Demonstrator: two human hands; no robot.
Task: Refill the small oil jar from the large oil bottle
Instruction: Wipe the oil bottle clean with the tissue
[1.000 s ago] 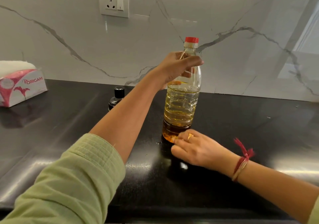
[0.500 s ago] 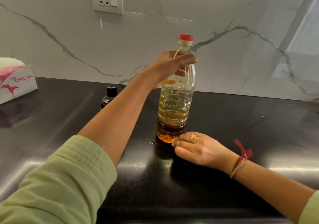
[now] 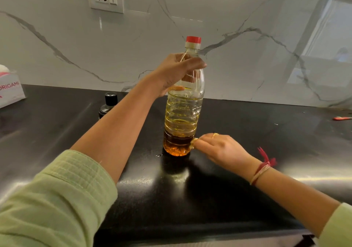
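Left hand [image 3: 176, 71] grips ribbed plastic bottle [image 3: 181, 117] (red cap [image 3: 193, 39] on); right hand [image 3: 219, 149] touches its base.

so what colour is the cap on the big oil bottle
Red, above a pale collar ring; the cap on the large oil bottle shows plainly in the head view.

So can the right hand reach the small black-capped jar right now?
Probably not directly: the left forearm and the tall clear plastic oil bottle lie between the right hand and the small dark jar.
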